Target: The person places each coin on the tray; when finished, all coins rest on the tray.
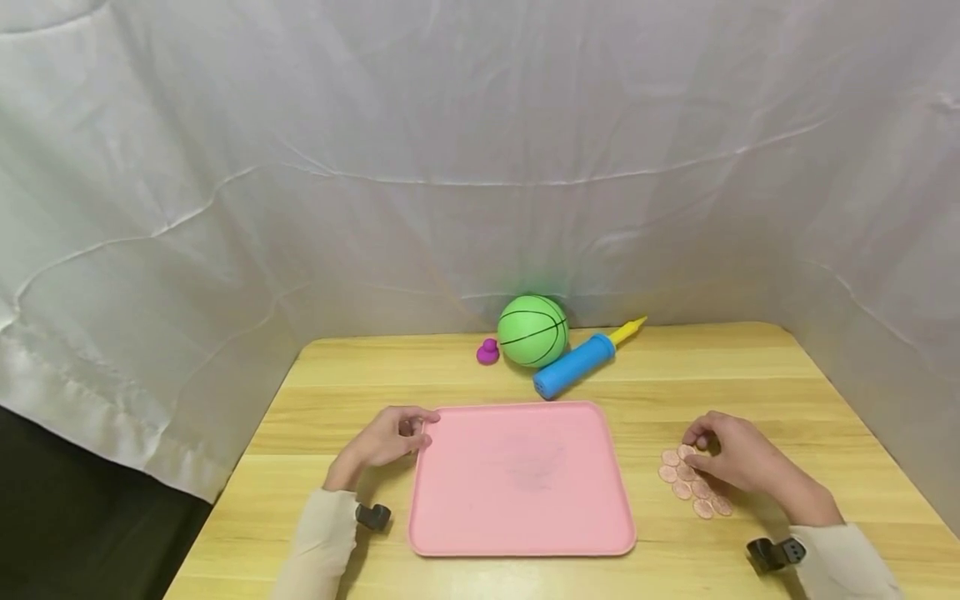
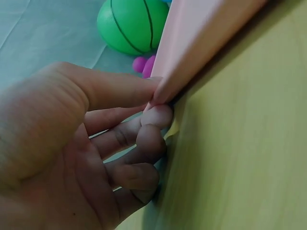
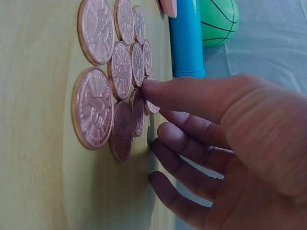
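A shallow pink tray with a raised rim lies in the middle of the wooden table. At its far left corner my left hand pinches the rim between thumb and fingers; the left wrist view shows the thumb on the edge. Right of the tray, several copper-coloured coins lie flat in a close cluster. My right hand is at the far side of that cluster, thumb and index finger about one coin. The index fingertip is partly hidden behind it.
Behind the tray stand a green ball with black lines and a small purple knobbed piece. A blue hand pump with a yellow nozzle lies against the ball. Grey-white curtains hang around the table.
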Demonstrator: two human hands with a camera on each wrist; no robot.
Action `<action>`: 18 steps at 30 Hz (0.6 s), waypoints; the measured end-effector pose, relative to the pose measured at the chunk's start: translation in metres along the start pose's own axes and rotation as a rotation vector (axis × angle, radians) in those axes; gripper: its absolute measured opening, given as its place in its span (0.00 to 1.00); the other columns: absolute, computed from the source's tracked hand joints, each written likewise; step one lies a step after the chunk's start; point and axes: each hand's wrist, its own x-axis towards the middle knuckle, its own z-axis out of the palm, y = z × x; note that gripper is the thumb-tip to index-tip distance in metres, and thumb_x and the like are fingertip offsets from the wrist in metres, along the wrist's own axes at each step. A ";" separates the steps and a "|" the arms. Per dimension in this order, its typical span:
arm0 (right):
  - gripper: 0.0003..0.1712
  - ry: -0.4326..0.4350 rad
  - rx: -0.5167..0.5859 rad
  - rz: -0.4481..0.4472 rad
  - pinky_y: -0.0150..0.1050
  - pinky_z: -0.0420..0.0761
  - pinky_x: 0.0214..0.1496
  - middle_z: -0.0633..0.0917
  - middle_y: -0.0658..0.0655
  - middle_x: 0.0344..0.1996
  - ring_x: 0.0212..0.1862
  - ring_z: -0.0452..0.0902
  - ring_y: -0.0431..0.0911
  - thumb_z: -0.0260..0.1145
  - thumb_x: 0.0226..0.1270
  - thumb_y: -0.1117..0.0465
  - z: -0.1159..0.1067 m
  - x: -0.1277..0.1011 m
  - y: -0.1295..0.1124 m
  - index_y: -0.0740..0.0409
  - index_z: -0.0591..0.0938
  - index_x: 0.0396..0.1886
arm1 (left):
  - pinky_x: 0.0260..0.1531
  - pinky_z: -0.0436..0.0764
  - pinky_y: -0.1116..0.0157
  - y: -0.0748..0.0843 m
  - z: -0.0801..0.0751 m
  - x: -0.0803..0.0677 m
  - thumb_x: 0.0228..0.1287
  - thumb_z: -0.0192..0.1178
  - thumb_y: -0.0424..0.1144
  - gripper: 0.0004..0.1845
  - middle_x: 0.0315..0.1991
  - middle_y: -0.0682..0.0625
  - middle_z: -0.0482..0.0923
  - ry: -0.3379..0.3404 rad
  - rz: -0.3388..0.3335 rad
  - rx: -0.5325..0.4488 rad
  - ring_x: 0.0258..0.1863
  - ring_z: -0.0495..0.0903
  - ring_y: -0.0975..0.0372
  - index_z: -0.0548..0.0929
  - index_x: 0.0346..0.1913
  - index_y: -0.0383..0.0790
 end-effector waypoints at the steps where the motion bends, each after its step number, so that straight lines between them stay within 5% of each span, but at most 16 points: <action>1: 0.12 0.002 0.006 -0.001 0.35 0.78 0.41 0.83 0.47 0.35 0.39 0.73 0.40 0.83 0.63 0.60 0.000 0.000 0.000 0.56 0.87 0.41 | 0.27 0.72 0.74 0.001 0.001 0.001 0.73 0.67 0.29 0.21 0.32 0.49 0.77 -0.004 0.002 -0.006 0.26 0.71 0.68 0.85 0.66 0.30; 18: 0.07 0.016 0.107 -0.083 0.32 0.78 0.40 0.83 0.43 0.34 0.37 0.74 0.30 0.76 0.73 0.62 0.007 0.002 0.007 0.53 0.83 0.39 | 0.31 0.75 0.73 0.014 0.020 0.013 0.75 0.67 0.32 0.25 0.34 0.47 0.80 -0.026 0.003 -0.020 0.30 0.74 0.65 0.81 0.71 0.30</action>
